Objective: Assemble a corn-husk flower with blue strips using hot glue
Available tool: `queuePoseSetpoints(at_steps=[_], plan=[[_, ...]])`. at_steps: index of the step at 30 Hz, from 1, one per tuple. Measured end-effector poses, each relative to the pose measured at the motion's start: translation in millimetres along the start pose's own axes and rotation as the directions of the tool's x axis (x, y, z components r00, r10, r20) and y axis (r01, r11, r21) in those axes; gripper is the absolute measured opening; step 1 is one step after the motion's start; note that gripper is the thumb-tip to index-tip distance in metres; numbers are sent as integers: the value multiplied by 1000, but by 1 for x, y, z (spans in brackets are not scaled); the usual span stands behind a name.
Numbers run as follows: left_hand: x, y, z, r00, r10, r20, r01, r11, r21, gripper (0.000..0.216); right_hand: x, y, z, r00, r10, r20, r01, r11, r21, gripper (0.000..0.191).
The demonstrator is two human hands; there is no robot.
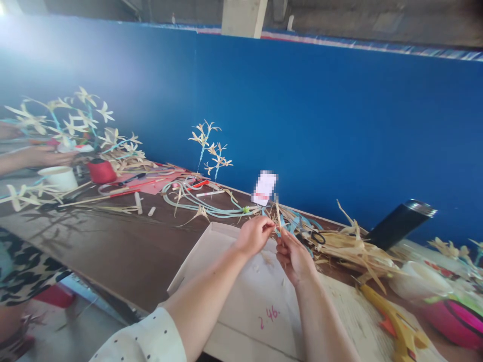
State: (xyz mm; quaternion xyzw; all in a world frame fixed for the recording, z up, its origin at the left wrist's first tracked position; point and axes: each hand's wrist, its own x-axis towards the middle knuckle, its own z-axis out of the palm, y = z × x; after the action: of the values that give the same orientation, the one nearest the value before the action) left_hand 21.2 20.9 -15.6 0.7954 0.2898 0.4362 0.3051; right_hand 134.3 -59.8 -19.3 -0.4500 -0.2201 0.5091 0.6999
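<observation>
Right hand (296, 256) pinching a pale strip (278, 217) upright above the far edge of the cardboard (249, 291).
The left hand (256, 235) meets its base, fingertips bunched; whether they grip it, I cannot tell. The strip seems held upright so both hands reach its lower end. Dried husks (347, 246) lie beyond the far right corner; a yellow glue gun (393, 315) sits off the right edge, probably for easy reach.
</observation>
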Motion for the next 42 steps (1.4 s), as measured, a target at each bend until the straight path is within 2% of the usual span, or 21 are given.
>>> queuePoseSetpoints(at_steps=[1, 3, 6, 9, 15, 17, 19, 23, 26, 29, 31, 35, 37, 42], plan=[[2, 0, 0, 995, -94, 31, 96, 993, -74, 15, -1, -1, 0, 1000, -2, -3, 1, 1000, -10, 36], [5, -1, -1, 953, -266, 146, 294, 930, -223, 20, -3, -2, 0, 1000, -3, -5, 3, 999, -40, 41], [7, -1, -3, 878, -375, 297, 470, 793, -388, 24, -6, -4, 1, 1000, -3, 24, 5, 995, -102, 41], [7, 0, -5, 852, -405, 330, 521, 708, -476, 25, -6, -4, 3, 999, -31, 22, 34, 987, -156, 40], [6, 7, -8, 814, -464, 348, 580, 641, -502, 27, -3, -2, 4, 988, -126, -87, 97, 955, -281, 47], [6, 10, -10, 791, -472, 389, 611, 635, -473, 26, -2, -1, 3, 984, -155, -92, 117, 937, -329, 49], [6, 12, -12, 779, -460, 426, 620, 666, -413, 25, -2, 0, 2, 981, -173, -92, 127, 918, -375, 52], [6, 11, -13, 822, -420, 385, 540, 791, -289, 22, -1, 3, 0, 971, -225, -80, 164, 873, -460, 53], [7, 8, -11, 863, -385, 328, 466, 858, -218, 22, -1, 4, -1, 944, -326, -43, 243, 780, -577, 46], [5, 8, -9, 885, -354, 304, 423, 883, -202, 22, -2, 2, -2, 910, -415, 9, 308, 659, -686, 42], [4, 10, -9, 881, -353, 316, 433, 871, -232, 23, -2, 0, -2, 899, -437, 17, 320, 633, -705, 41], [3, 12, -9, 881, -337, 332, 438, 845, -307, 32, -5, 0, -1, 931, -366, -3, 285, 730, -621, 43], [3, 10, -8, 893, -319, 319, 418, 851, -317, 29, -6, 2, 1, 947, -321, 2, 265, 780, -567, 45], [5, 4, -7, 909, -296, 295, 380, 878, -291, 23, -6, 2, 3, 949, -310, 53, 290, 802, -523, 49]])
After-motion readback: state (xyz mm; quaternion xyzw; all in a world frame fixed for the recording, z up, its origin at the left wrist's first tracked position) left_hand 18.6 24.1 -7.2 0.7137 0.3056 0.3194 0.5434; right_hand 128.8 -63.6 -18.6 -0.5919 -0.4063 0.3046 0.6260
